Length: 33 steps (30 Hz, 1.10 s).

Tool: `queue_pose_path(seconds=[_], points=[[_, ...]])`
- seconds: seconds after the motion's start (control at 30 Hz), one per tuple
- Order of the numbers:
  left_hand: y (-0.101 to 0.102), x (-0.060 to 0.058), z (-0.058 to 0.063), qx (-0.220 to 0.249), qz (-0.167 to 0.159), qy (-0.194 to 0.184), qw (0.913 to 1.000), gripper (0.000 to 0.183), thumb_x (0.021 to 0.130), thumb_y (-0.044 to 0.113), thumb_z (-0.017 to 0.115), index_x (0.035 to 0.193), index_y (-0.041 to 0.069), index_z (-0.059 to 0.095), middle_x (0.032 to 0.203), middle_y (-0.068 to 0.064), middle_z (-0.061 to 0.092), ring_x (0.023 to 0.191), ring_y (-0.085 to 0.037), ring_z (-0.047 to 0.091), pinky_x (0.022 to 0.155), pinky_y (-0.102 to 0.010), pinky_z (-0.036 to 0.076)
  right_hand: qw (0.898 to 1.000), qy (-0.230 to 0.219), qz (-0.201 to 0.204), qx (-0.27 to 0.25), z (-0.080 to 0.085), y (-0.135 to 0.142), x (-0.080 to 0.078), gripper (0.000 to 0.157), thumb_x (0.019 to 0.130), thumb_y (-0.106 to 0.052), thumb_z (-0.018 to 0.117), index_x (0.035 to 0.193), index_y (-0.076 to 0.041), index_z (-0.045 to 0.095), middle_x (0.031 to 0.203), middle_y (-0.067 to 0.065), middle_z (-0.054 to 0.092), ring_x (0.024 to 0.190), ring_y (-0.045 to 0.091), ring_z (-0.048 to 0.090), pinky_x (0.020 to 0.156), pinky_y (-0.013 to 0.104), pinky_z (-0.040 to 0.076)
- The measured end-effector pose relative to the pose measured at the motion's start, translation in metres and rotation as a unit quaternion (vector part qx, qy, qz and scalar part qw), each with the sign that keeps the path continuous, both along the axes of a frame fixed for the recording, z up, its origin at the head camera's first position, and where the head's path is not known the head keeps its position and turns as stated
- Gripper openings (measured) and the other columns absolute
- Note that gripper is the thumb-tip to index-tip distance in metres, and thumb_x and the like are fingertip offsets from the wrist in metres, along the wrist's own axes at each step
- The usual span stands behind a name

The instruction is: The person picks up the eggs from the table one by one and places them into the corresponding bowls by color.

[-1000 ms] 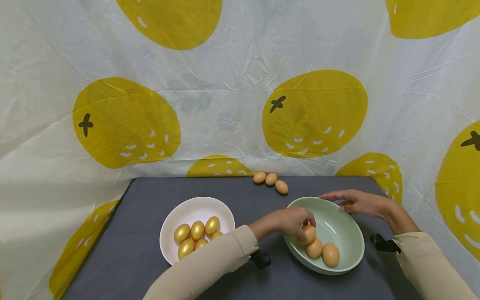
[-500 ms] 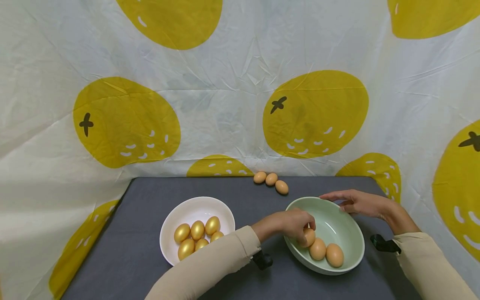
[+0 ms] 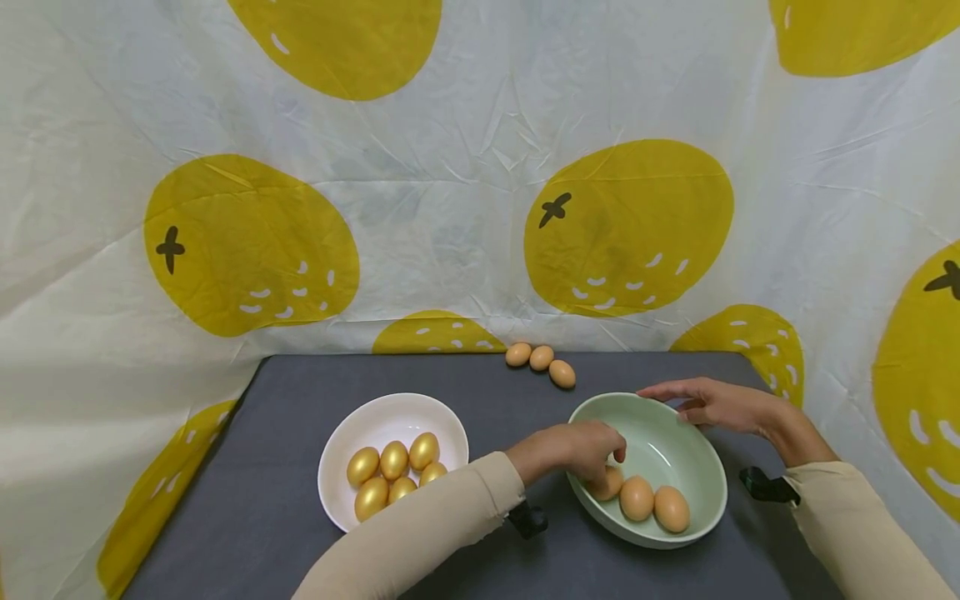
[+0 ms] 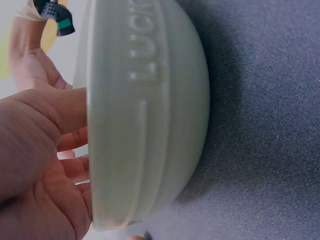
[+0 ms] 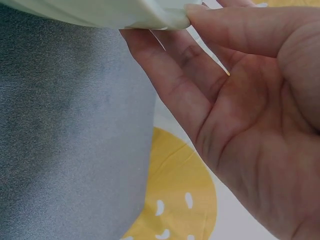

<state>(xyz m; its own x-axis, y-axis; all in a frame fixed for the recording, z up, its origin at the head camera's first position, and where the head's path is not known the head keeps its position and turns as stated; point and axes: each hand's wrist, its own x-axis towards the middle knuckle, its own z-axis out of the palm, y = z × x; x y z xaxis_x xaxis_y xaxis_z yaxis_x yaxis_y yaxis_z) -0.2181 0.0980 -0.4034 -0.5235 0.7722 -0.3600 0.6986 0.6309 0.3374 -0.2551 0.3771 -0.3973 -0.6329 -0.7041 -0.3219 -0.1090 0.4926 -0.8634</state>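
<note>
My left hand reaches over the left rim of a pale green bowl. Its fingers hold a brown egg low against the inside, beside two other brown eggs. In the left wrist view, the bowl's wall with raised letters hides the fingertips of the left hand. At the far right rim, my right hand holds the bowl. The right wrist view shows the right thumb at the rim and the other fingers reaching past the edge.
A white bowl with several golden eggs stands to the left, partly hidden by the left sleeve. Three brown eggs lie at the back edge of the dark grey table. A fruit-print cloth hangs behind.
My left hand has lowered its egg deeper into the green bowl. The other two eggs there have shifted to the right. My right hand stays on the rim.
</note>
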Motion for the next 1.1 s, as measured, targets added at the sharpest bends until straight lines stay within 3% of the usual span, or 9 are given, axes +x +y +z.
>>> queue_pose_path(seconds=[0.17,0.37,0.47,0.7,0.9,1.1], points=[[-0.008,-0.005,0.004,0.041,0.007,-0.026,0.9988,0.046,0.082,0.013,0.080,0.126,0.014,0.066,0.110,0.002,0.067,0.093,-0.004,0.058,0.075,-0.014,0.045,1.000,0.007,0.007,-0.005,0.000,-0.001,-0.001,0.055,0.104,-0.004,0.051,0.157,-0.005,0.036,0.156,0.029,0.036,0.129,0.014,0.056,0.093,0.035,0.056],[-0.019,-0.019,0.007,0.117,0.005,-0.026,0.9928,0.042,0.087,0.012,0.078,0.127,0.008,0.068,0.113,-0.004,0.070,0.097,-0.006,0.062,0.078,-0.013,0.046,1.000,0.007,0.000,0.003,0.001,0.000,-0.001,0.055,0.104,-0.004,0.052,0.156,-0.006,0.038,0.156,0.029,0.037,0.129,0.018,0.056,0.093,0.033,0.055],[-0.026,-0.026,0.011,0.155,0.036,-0.036,0.9866,0.038,0.089,0.009,0.077,0.126,0.007,0.068,0.114,-0.005,0.071,0.098,-0.007,0.064,0.076,-0.013,0.048,1.000,0.001,0.000,0.001,0.001,0.001,-0.001,0.055,0.104,-0.004,0.051,0.157,-0.005,0.036,0.155,0.030,0.038,0.129,0.020,0.057,0.093,0.035,0.056],[-0.041,-0.040,0.014,0.246,0.108,-0.065,0.9611,0.033,0.090,0.003,0.073,0.123,0.003,0.068,0.120,-0.011,0.070,0.097,-0.009,0.066,0.080,-0.016,0.052,1.000,-0.002,0.002,-0.003,0.002,0.001,0.001,0.055,0.104,-0.004,0.052,0.157,-0.004,0.036,0.156,0.030,0.036,0.130,0.025,0.057,0.093,0.036,0.056],[-0.052,-0.056,0.008,0.273,0.160,-0.053,0.9469,0.028,0.091,0.007,0.074,0.118,0.007,0.069,0.118,-0.008,0.069,0.100,-0.012,0.066,0.082,-0.020,0.053,1.000,0.004,0.000,0.002,0.001,0.000,0.002,0.055,0.104,-0.005,0.052,0.157,-0.006,0.037,0.156,0.029,0.037,0.136,0.040,0.048,0.094,0.036,0.055],[-0.057,-0.075,-0.002,0.252,0.194,-0.016,0.9481,0.032,0.088,0.007,0.077,0.119,0.003,0.069,0.119,-0.012,0.069,0.106,-0.018,0.066,0.086,-0.023,0.054,1.000,0.007,0.000,0.007,-0.001,-0.001,0.001,0.055,0.104,-0.005,0.052,0.157,-0.006,0.037,0.157,0.028,0.036,0.139,0.043,0.044,0.095,0.036,0.055]])
